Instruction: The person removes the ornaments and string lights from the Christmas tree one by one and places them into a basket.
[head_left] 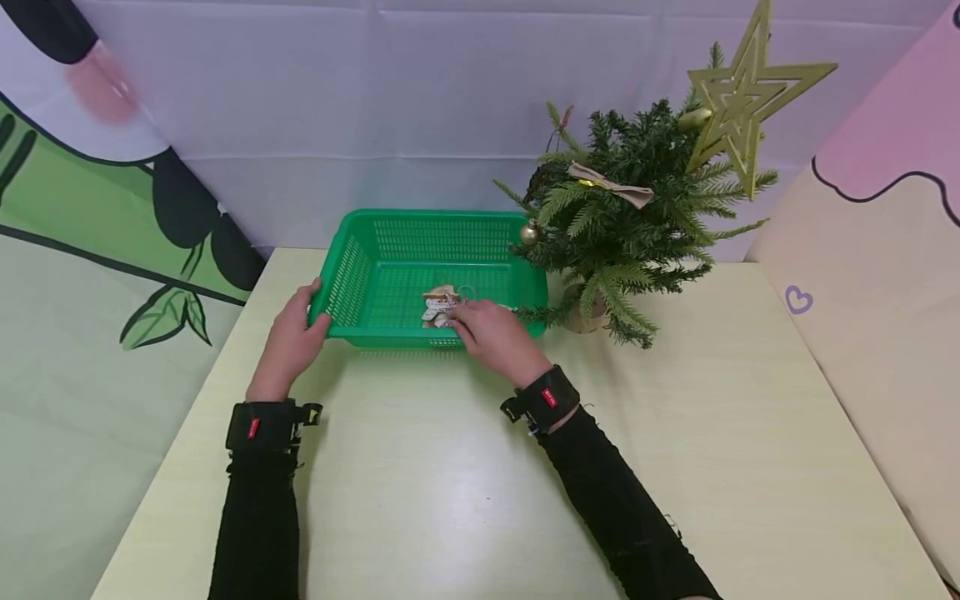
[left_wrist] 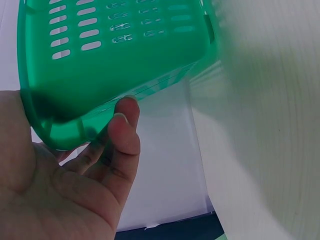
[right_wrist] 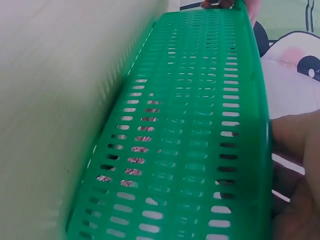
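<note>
A green plastic basket point(head_left: 442, 221) with slotted walls stands at the back of the table. My left hand point(head_left: 294, 337) grips its rim at the front left corner; the left wrist view shows the fingers point(left_wrist: 125, 135) curled at the rim's underside. Over the front wall reaches my right hand point(head_left: 498, 337), thumb and fingers pinching the edge of a small snowman ornament point(head_left: 438, 307) with a tan hat, inside the basket. In the right wrist view the basket wall point(right_wrist: 185, 125) hides the fingertips of that hand point(right_wrist: 295, 170).
Close to the basket's right side stands a small Christmas tree point(head_left: 622, 225), its branches overlapping the rim. It carries a large gold star point(head_left: 738, 100), a bow point(head_left: 611, 185) and a gold ball point(head_left: 529, 234). The pale table point(head_left: 420, 483) extends toward me. A printed cloth point(head_left: 450, 100) hangs behind.
</note>
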